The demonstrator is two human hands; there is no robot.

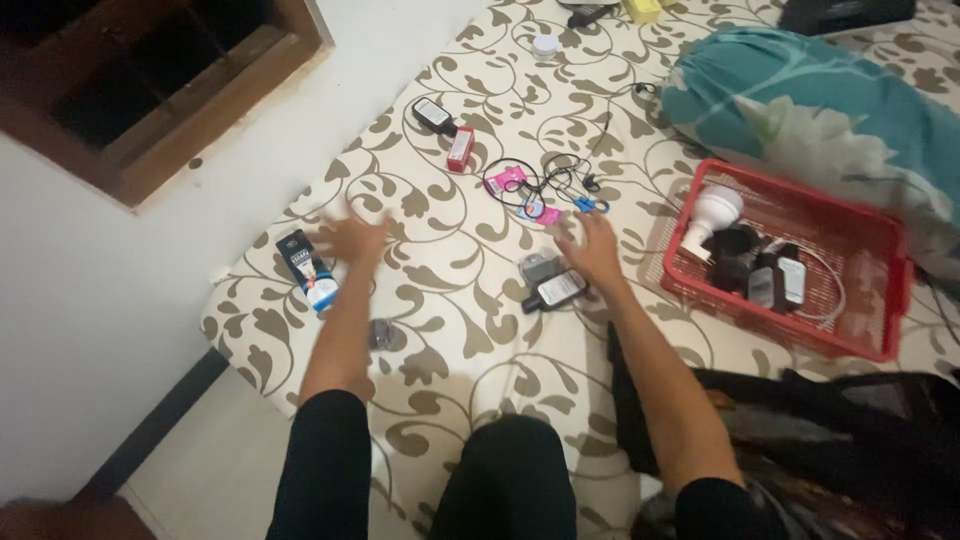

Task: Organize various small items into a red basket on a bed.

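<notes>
The dark bottle (553, 291) lies on the bed (440, 300), just under the right hand (592, 250), whose fingers are spread and hold nothing. The left hand (352, 240) is blurred, also open and empty, just beside a small box (307, 270). A red basket (880, 250) with bottles stands at the right.

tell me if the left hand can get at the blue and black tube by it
Probably yes: the left hand hovers open right beside the blue and black tube on the patterned mattress, with nothing lying between them.
</notes>
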